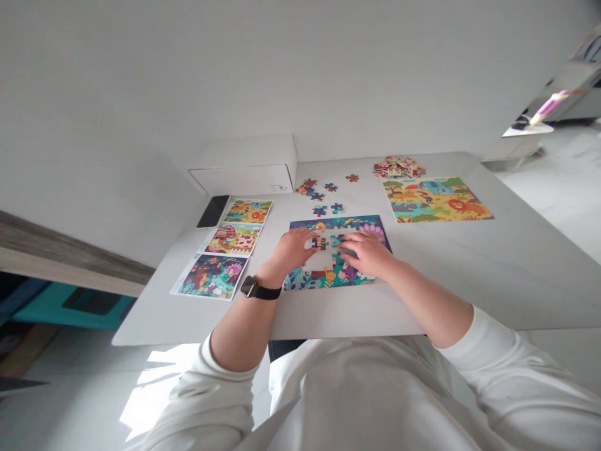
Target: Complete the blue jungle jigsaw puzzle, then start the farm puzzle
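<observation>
White shirt (357,394), bunched sleeves (502,351); square-faced black watch (253,287).

The head-worn camera faced forward and down over the white shirt (370,401) at lower centre, toward the tabletop (469,257) mid-frame.

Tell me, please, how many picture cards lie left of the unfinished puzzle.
3, in a column left of the puzzle: the yellow card farthest, the farm card in the middle, the blue card nearest. Any underneath would be hidden.
</observation>
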A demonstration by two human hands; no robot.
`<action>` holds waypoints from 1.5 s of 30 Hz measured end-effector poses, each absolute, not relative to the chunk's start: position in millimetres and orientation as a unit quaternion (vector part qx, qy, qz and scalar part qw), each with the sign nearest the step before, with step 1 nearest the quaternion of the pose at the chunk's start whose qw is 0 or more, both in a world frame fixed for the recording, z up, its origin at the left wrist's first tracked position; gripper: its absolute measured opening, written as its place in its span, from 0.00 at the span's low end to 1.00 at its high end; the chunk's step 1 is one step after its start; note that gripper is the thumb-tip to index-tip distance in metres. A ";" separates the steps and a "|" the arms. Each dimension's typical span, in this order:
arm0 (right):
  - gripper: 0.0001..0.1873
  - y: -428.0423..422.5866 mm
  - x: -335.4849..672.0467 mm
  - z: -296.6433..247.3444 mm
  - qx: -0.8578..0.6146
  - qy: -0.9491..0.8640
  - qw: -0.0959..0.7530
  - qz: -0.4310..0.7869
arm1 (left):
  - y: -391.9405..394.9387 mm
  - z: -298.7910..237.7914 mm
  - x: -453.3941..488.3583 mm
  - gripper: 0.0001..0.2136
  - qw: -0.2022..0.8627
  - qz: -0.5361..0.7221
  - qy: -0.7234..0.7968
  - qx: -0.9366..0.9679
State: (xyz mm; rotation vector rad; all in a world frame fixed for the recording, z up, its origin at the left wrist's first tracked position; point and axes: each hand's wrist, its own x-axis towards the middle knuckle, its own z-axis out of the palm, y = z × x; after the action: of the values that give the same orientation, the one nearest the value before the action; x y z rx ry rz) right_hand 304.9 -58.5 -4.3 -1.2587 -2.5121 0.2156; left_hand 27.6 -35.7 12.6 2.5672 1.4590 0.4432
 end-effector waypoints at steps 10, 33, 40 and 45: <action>0.14 -58.3 305.6 -4.1 -0.439 -0.879 0.164 0.087 | -36.1 12.5 30.1 0.14 0.086 0.157 0.479 0.859; 0.14 -57.2 306.2 -5.3 -0.438 -0.880 0.162 0.088 | -32.2 7.6 33.5 0.13 0.098 0.179 0.465 0.861; 0.14 -58.8 305.2 -2.1 -0.443 -0.877 0.159 0.094 | -33.2 9.7 36.3 0.14 0.104 0.185 0.456 0.864; 0.14 -58.0 305.2 -3.4 -0.446 -0.877 0.154 0.086 | -30.4 3.3 38.0 0.14 0.096 0.170 0.451 0.871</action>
State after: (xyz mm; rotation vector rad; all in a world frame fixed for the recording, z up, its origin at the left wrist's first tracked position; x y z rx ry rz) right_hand 305.2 -58.0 -3.4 -1.2789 -2.5156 0.2474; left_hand 38.0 -30.4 3.3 2.5797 1.3359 0.5040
